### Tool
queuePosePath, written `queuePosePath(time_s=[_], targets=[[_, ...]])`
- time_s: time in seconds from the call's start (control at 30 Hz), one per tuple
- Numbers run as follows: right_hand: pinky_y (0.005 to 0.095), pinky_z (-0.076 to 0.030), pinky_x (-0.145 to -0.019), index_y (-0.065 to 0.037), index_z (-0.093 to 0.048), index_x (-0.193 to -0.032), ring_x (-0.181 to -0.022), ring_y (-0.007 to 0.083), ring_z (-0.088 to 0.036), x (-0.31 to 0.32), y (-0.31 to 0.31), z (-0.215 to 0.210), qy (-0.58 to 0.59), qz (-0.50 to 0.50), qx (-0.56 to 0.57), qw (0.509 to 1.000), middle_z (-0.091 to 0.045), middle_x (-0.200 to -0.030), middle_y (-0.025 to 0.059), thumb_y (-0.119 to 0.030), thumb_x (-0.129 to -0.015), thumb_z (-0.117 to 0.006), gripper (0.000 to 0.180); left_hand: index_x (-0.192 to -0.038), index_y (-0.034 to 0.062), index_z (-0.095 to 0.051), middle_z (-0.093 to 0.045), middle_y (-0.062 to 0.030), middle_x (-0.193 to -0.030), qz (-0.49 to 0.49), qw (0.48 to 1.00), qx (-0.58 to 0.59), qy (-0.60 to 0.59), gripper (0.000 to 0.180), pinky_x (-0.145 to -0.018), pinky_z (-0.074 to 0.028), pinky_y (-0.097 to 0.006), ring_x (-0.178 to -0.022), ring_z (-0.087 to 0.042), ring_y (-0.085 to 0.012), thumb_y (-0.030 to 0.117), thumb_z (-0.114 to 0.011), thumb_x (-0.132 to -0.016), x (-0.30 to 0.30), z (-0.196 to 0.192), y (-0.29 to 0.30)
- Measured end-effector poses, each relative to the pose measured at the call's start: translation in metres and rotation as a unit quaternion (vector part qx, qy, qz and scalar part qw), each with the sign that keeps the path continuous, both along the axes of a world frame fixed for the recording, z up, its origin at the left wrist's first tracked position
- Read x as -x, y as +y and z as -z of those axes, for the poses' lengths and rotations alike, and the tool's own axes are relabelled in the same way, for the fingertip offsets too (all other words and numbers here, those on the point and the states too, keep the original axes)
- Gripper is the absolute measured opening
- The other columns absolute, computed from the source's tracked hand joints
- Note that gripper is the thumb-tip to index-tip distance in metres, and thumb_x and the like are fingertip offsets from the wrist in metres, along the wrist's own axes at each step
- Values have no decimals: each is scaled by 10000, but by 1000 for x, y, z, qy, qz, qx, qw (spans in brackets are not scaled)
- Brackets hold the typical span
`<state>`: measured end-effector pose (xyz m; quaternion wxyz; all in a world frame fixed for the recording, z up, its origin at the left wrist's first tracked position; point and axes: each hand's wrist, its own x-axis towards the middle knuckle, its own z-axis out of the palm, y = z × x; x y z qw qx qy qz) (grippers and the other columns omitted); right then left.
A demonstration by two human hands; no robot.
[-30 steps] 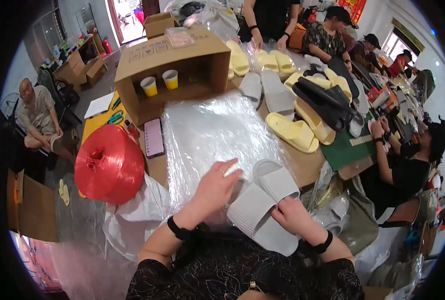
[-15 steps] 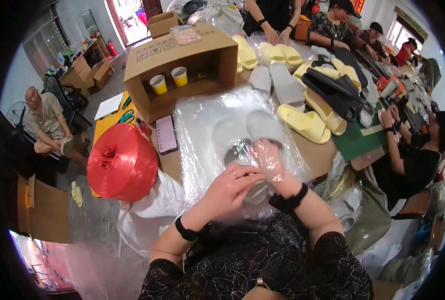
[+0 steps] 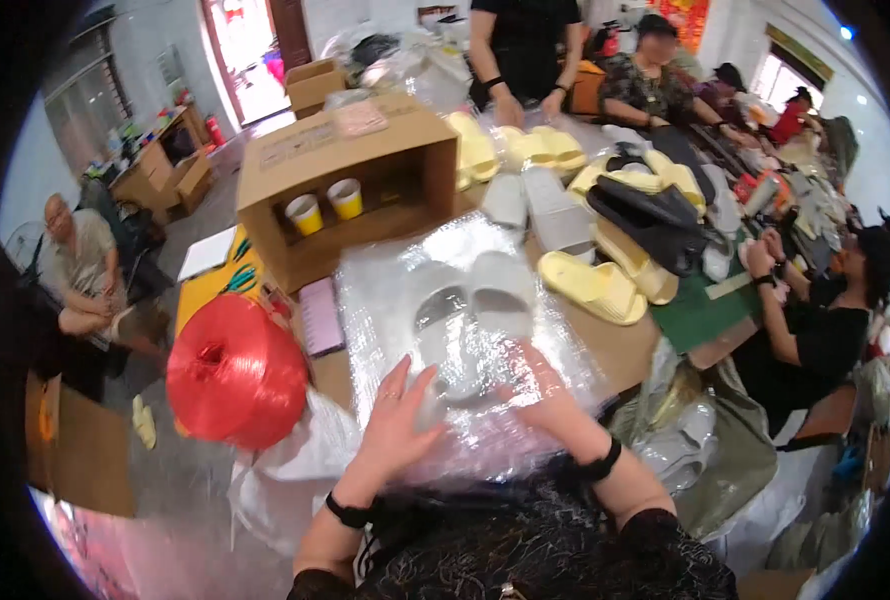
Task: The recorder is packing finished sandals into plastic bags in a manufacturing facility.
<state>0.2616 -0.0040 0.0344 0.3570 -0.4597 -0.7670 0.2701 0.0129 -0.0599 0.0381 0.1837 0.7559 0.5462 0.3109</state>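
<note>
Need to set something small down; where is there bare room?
A brown strip of table lies between the clear plastic, the nearest yellow slipper and the green mat. The carton floor is bare right of the cups. Crowded: beyond that slipper, heaped with footwear.

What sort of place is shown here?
Likely a small slipper-packing workshop: a pair of light-grey open-toed slippers lies seemingly inside a glossy clear plastic bag, pale-yellow open-toed slippers are spread across the brown tabletop, and a bulky round red roll of plastic twine sits nearby.
</note>
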Motion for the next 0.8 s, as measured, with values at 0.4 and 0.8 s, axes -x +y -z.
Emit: queuePosePath(time_s=[0.4,0.8], targets=[[472,-432,-1038,-79,-572,-1306,-1269,388,-492,-12,1,14,-171,-83,-155,969,-523,-1374,162,-244,-865,-708,490,-1379,87,-544,-366,-253,-1512,-2,998,-54,38,530,-1123,-338,-514,-1336,-377,-487,21,-587,-855,-14,5,14],[433,-456,-1061,-13,-529,-1303,-1334,399,-398,4,2,38,-201,12,-103,974,-435,-1396,218,-139,-776,-695,567,-1406,47,-508,-359,-290,-1509,-66,998,12,-13,606,-1131,-316,-467,-1369,-378,-449,-91,-483,-816,16,4,-9]])
